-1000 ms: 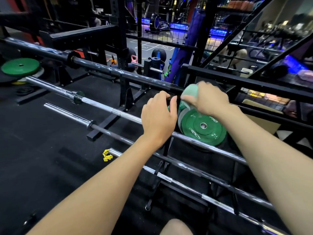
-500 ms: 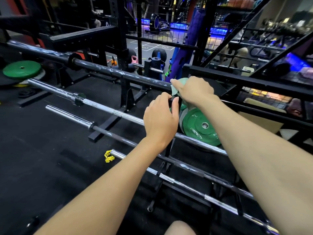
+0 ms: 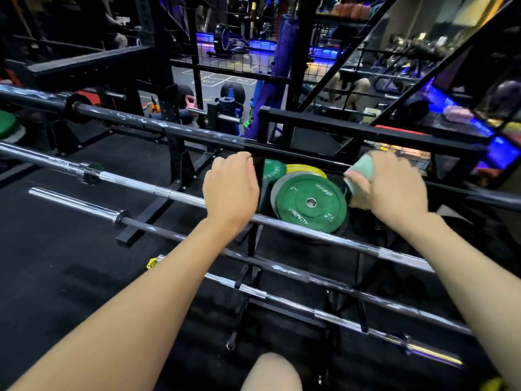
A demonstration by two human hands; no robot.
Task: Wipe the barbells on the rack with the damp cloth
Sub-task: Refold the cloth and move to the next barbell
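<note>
Your left hand point(image 3: 231, 190) is at the top barbell point(image 3: 158, 126), the dark one with white chalk marks. You see only the back of the hand; the fingers curl forward over the bar, so it seems to grip it, but the fingertips and the part of the bar under them are hidden.

Your right hand point(image 3: 392, 184) holds the damp cloth point(image 3: 359, 172), a pale green one, bunched in the fingers and thumb. This hand is blurred, so its outline is soft. The top barbell goes on to the right behind it, and the cloth sits at the line of the bar, but I cannot tell if the cloth really touches the metal there.

Below the top bar, three more barbells lie on the rack point(image 3: 251, 246): a shiny second barbell point(image 3: 158, 190) that passes under your left wrist, a third barbell point(image 3: 79, 204) that is dark in its middle, and the lowest barbell point(image 3: 290, 300). Your forearms cover a part of each. The left ends of the two upper bars are cut off by the frame edge.

Between your hands, behind the second bar, a green plate point(image 3: 310, 203) lies on other plates; a yellow plate point(image 3: 306, 168) shows only its rim. The white text on the green plate is too small to read fully. At the bottom edge your knee point(image 3: 272, 373) is cut off.
</note>
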